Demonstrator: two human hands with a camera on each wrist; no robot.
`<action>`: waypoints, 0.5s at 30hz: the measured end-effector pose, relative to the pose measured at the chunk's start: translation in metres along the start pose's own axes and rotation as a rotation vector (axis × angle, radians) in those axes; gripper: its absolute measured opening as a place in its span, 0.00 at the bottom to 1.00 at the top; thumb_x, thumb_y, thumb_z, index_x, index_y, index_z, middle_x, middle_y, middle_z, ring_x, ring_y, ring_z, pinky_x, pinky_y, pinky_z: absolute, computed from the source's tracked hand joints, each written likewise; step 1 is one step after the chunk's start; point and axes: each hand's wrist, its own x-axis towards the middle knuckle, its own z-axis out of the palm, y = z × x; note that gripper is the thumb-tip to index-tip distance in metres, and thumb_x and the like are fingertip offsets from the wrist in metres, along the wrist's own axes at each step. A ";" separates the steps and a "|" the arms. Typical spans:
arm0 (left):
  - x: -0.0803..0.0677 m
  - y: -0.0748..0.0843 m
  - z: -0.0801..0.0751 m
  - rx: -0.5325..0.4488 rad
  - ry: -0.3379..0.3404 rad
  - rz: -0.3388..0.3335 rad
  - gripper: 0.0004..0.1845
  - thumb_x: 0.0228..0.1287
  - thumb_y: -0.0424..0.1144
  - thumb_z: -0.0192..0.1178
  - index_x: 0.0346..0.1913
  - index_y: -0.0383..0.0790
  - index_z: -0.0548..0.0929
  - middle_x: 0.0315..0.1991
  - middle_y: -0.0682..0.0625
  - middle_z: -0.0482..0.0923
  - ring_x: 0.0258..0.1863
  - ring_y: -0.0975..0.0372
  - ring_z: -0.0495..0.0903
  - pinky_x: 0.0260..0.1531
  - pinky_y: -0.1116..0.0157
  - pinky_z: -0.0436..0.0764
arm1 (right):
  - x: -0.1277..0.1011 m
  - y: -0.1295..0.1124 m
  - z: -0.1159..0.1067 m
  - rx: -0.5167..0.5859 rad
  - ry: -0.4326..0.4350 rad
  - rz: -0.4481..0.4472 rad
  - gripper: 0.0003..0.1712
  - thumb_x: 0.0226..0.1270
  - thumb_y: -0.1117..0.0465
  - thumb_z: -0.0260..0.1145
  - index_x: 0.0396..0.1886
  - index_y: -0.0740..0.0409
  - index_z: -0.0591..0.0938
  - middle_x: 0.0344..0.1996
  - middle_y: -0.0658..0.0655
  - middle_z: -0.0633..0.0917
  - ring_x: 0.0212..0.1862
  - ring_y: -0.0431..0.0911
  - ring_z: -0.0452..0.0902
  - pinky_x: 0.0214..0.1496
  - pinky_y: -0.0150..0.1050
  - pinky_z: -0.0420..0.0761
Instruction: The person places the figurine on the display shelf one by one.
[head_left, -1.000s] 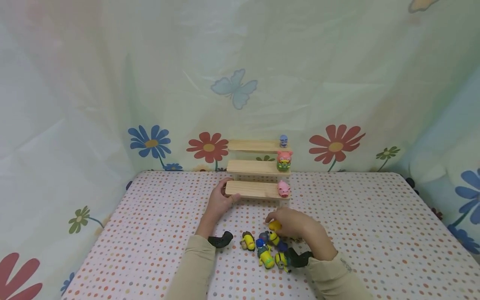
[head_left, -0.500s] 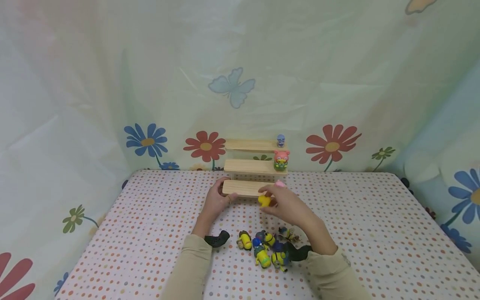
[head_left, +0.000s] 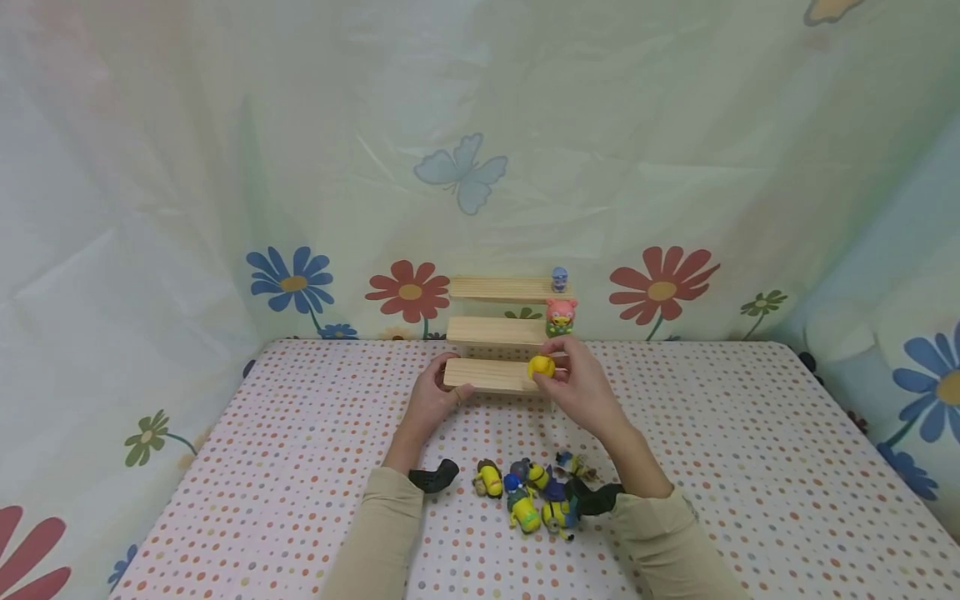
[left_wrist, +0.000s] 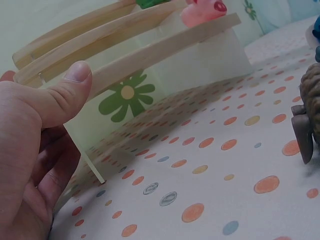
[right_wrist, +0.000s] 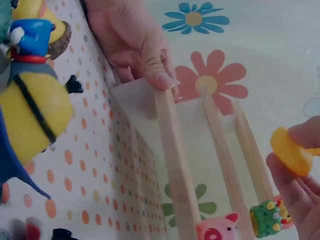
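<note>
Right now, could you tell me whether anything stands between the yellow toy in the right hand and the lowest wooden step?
Nothing visible does. The right hand pinches the yellow toy just above the lowest step, whose middle is bare. The pink pig sits farther toward the right end, and the left hand holds the other end.

Beige long sleeves (head_left: 378,533), bare hands.

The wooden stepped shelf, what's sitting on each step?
Top step: a small blue figure. Middle: a pink figure. Bottom: a pink pig, hidden in the head view behind the right hand.
</note>
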 end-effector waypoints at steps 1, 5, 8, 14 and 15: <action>0.000 0.000 0.000 0.000 0.000 0.001 0.41 0.52 0.42 0.72 0.67 0.35 0.65 0.58 0.41 0.73 0.54 0.54 0.76 0.47 0.63 0.80 | 0.000 0.000 0.001 -0.015 -0.006 0.003 0.21 0.61 0.67 0.66 0.52 0.62 0.71 0.51 0.63 0.77 0.51 0.55 0.79 0.46 0.43 0.83; 0.000 -0.002 -0.003 -0.007 -0.003 0.013 0.41 0.52 0.43 0.72 0.67 0.35 0.64 0.58 0.41 0.72 0.54 0.53 0.76 0.47 0.63 0.80 | 0.002 0.002 0.005 -0.104 -0.035 0.002 0.22 0.61 0.58 0.69 0.53 0.60 0.77 0.45 0.60 0.82 0.40 0.48 0.78 0.40 0.38 0.80; -0.001 0.001 -0.004 -0.008 -0.007 0.022 0.40 0.53 0.42 0.71 0.67 0.34 0.64 0.59 0.40 0.72 0.55 0.53 0.76 0.49 0.63 0.80 | 0.003 0.003 0.009 -0.130 -0.067 -0.004 0.22 0.60 0.53 0.70 0.50 0.59 0.80 0.38 0.57 0.80 0.30 0.45 0.71 0.31 0.34 0.74; -0.001 0.006 -0.001 -0.009 -0.019 -0.009 0.39 0.55 0.37 0.69 0.68 0.32 0.62 0.61 0.38 0.70 0.58 0.53 0.74 0.54 0.61 0.77 | 0.003 0.010 0.017 -0.083 -0.048 0.010 0.20 0.64 0.51 0.66 0.50 0.56 0.78 0.38 0.58 0.79 0.27 0.45 0.66 0.27 0.34 0.70; 0.000 0.001 -0.001 -0.013 -0.016 -0.005 0.40 0.55 0.38 0.70 0.68 0.33 0.63 0.61 0.39 0.70 0.58 0.53 0.74 0.53 0.62 0.77 | 0.004 0.010 0.019 -0.081 -0.034 0.018 0.19 0.65 0.51 0.66 0.50 0.55 0.77 0.39 0.59 0.79 0.27 0.45 0.67 0.27 0.34 0.70</action>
